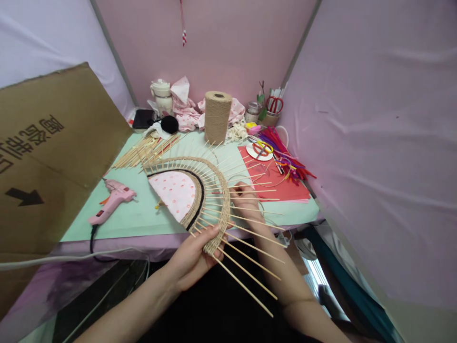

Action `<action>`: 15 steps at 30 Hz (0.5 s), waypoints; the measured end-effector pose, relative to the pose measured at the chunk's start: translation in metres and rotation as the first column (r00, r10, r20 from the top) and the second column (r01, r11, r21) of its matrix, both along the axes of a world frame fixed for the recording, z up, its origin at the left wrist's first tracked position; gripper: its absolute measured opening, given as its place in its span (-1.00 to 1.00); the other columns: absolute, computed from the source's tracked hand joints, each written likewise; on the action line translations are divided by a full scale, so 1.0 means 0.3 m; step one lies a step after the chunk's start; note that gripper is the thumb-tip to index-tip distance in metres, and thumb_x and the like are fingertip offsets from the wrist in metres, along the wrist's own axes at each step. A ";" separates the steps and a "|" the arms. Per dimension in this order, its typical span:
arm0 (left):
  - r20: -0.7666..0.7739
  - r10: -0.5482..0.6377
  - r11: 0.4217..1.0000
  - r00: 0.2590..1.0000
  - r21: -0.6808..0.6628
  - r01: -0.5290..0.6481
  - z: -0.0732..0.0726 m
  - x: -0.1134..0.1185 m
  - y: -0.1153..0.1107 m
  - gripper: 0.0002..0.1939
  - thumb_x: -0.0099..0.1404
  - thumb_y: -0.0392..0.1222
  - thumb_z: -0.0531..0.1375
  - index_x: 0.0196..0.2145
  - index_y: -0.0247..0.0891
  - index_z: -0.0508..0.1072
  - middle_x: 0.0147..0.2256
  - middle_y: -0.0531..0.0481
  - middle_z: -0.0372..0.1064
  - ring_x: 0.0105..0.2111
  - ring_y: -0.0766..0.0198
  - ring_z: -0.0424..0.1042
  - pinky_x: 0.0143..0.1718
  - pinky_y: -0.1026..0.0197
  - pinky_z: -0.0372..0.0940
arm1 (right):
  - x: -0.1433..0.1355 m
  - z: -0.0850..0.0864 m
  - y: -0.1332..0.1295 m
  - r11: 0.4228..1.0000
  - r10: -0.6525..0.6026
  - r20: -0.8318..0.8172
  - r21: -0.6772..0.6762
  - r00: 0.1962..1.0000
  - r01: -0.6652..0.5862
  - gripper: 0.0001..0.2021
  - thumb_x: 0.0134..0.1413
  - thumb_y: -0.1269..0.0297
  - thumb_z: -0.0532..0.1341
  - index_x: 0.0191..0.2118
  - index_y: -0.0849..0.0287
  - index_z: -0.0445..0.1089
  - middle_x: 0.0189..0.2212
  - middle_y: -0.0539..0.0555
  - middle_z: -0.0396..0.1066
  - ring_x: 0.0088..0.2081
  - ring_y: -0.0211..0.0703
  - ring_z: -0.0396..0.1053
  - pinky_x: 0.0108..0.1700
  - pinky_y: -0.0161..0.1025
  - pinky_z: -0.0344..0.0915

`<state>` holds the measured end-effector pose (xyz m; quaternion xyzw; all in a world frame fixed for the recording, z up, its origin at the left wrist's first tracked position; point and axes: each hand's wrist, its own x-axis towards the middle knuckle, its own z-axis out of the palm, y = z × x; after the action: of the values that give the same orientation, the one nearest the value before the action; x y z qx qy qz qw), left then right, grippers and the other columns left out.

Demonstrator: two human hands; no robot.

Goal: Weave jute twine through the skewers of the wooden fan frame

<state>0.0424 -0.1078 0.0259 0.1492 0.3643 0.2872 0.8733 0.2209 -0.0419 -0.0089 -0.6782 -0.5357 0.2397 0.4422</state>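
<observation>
Head view: your left hand (193, 259) is clamped on the near end of the woven fan piece (189, 190), thumb on top of the jute band where it overhangs the table edge (143, 238). Your right hand (246, 197) sits just right of the fan piece, fingers closed among the skewer spokes (246, 224); likely pinching the twine strand, but the pinch itself is too small to confirm. The fan piece lies flat on the green mat, mostly on the table, near tip off the edge. Judgement: it is light and semi-stiff, the woven band flexes, the thin spokes snap easily and can slide out if tugged. Hold it by the woven band, not the bare spoke ends. Behind the fan piece stands the twine roll (217, 116), upright. Left of the fan piece lies the pink glue gun (112, 200), well apart, cord trailing off the edge. Loose skewers (148, 150) lie behind-left of the fan piece. Red paper (285, 183) with pipe cleaners (285, 155) lies right of it. A cardboard sheet (46, 162) leans far left.
</observation>
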 end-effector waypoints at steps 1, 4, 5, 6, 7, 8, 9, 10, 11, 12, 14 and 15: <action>-0.002 -0.002 1.000 1.000 0.002 0.002 -0.002 0.002 0.001 -0.76 0.19 -0.24 0.27 -0.19 -0.42 0.56 -0.44 -0.03 0.36 -0.54 0.49 0.23 -0.55 0.41 0.16 | 0.003 0.001 -0.001 1.000 -0.006 0.002 0.005 1.000 0.006 -0.83 -0.08 0.03 0.10 -0.54 -0.08 0.31 -0.50 0.06 0.46 -0.43 -0.04 0.37 -0.31 -0.07 0.24; 0.010 0.004 1.000 1.000 0.000 -0.004 -0.007 0.007 0.004 -0.74 0.20 -0.24 0.27 -0.16 -0.42 0.54 -0.43 -0.05 0.38 -0.50 0.46 0.28 -0.52 0.41 0.17 | 0.018 -0.008 0.001 0.999 -0.041 0.011 0.024 0.999 0.041 -0.83 -0.10 0.02 0.09 -0.53 -0.09 0.31 -0.47 0.07 0.48 -0.39 -0.02 0.38 -0.24 -0.04 0.23; 0.023 0.006 1.000 1.000 0.000 -0.006 -0.009 0.008 0.004 -0.73 0.20 -0.25 0.27 -0.14 -0.41 0.54 -0.43 -0.05 0.38 -0.48 0.45 0.29 -0.52 0.41 0.17 | 0.022 -0.014 0.003 0.999 -0.047 0.014 0.025 0.999 0.047 -0.82 -0.11 0.02 0.09 -0.53 -0.07 0.32 -0.46 0.07 0.48 -0.39 -0.02 0.38 -0.23 -0.03 0.23; 0.042 0.004 1.000 0.999 0.002 -0.004 -0.011 0.008 0.005 -0.72 0.21 -0.26 0.26 -0.11 -0.39 0.52 -0.42 -0.05 0.38 -0.48 0.45 0.29 -0.52 0.42 0.16 | 0.024 -0.021 0.005 0.999 -0.048 0.015 0.023 0.999 0.048 -0.82 -0.12 0.01 0.09 -0.53 -0.06 0.33 -0.46 0.07 0.48 -0.38 -0.03 0.38 -0.22 -0.03 0.23; 0.065 -0.005 1.000 0.998 0.004 0.005 -0.014 0.009 0.005 -0.70 0.21 -0.26 0.25 -0.09 -0.38 0.51 -0.42 -0.05 0.37 -0.50 0.46 0.27 -0.52 0.41 0.16 | 0.026 -0.028 0.007 0.998 -0.054 0.013 0.021 0.998 0.054 -0.81 -0.12 0.01 0.09 -0.53 -0.05 0.33 -0.47 0.07 0.48 -0.38 -0.03 0.38 -0.21 -0.03 0.23; 0.091 -0.016 1.000 0.996 0.008 0.015 -0.018 0.009 0.006 -0.69 0.23 -0.26 0.24 -0.07 -0.37 0.50 -0.41 -0.04 0.37 -0.52 0.47 0.25 -0.52 0.41 0.15 | 0.027 -0.035 0.009 0.998 -0.056 0.008 0.018 0.998 0.056 -0.81 -0.11 0.02 0.09 -0.52 -0.04 0.33 -0.47 0.07 0.47 -0.38 -0.04 0.38 -0.21 -0.03 0.23; 0.117 -0.028 1.000 0.993 0.011 0.027 -0.022 0.009 0.007 -0.69 0.24 -0.25 0.22 -0.06 -0.37 0.49 -0.41 -0.03 0.36 -0.54 0.49 0.22 -0.53 0.41 0.15 | 0.028 -0.041 0.010 0.998 -0.059 0.003 0.015 0.998 0.059 -0.82 -0.11 0.03 0.09 -0.52 -0.05 0.33 -0.47 0.07 0.47 -0.39 -0.04 0.38 -0.21 -0.04 0.23; 0.142 -0.040 0.999 0.989 0.014 0.039 -0.026 0.010 0.007 -0.69 0.25 -0.25 0.21 -0.05 -0.36 0.49 -0.42 -0.02 0.35 -0.57 0.50 0.19 -0.53 0.40 0.15 | 0.029 -0.046 0.010 0.998 -0.058 -0.002 0.012 0.998 0.058 -0.82 -0.11 0.03 0.09 -0.51 -0.05 0.33 -0.47 0.07 0.47 -0.39 -0.04 0.39 -0.22 -0.04 0.23; 0.163 -0.048 0.999 0.985 0.013 0.047 -0.029 0.011 0.008 -0.69 0.26 -0.24 0.19 -0.04 -0.36 0.48 -0.42 -0.02 0.34 -0.59 0.51 0.17 -0.54 0.40 0.15 | 0.030 -0.050 0.008 0.999 -0.053 -0.005 0.011 0.999 0.054 -0.82 -0.10 0.04 0.08 -0.51 -0.05 0.33 -0.46 0.07 0.47 -0.38 -0.04 0.39 -0.22 -0.05 0.23; 0.182 -0.051 0.999 0.982 0.010 0.050 -0.031 0.012 0.008 -0.69 0.27 -0.24 0.18 -0.04 -0.36 0.47 -0.43 -0.01 0.34 -0.60 0.51 0.16 -0.54 0.39 0.14 | 0.031 -0.053 0.006 0.999 -0.043 -0.006 0.009 0.999 0.043 -0.83 -0.09 0.03 0.09 -0.51 -0.06 0.32 -0.46 0.07 0.47 -0.38 -0.04 0.39 -0.22 -0.05 0.23; 0.212 -0.042 0.999 0.976 0.000 0.043 -0.034 0.015 0.007 -0.70 0.28 -0.24 0.16 -0.04 -0.36 0.46 -0.43 0.00 0.32 -0.62 0.53 0.15 -0.55 0.40 0.13 | 0.036 -0.055 0.000 0.999 -0.033 -0.003 0.004 0.999 0.033 -0.82 -0.09 0.01 0.09 -0.51 -0.06 0.32 -0.46 0.07 0.47 -0.37 -0.03 0.40 -0.22 -0.05 0.23; 0.222 -0.035 0.999 0.974 -0.006 0.038 -0.034 0.017 0.006 -0.71 0.29 -0.25 0.15 -0.05 -0.36 0.46 -0.44 0.01 0.32 -0.63 0.54 0.13 -0.55 0.40 0.12 | 0.039 -0.056 -0.004 0.999 -0.038 -0.001 0.002 0.999 0.038 -0.82 -0.07 0.02 0.09 -0.50 -0.06 0.32 -0.46 0.07 0.47 -0.37 -0.03 0.40 -0.21 -0.05 0.23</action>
<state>0.0475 -0.1061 0.0156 0.1183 0.2630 0.2841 0.9144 0.2327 -0.0430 -0.0258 -0.6876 -0.5230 0.2310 0.4476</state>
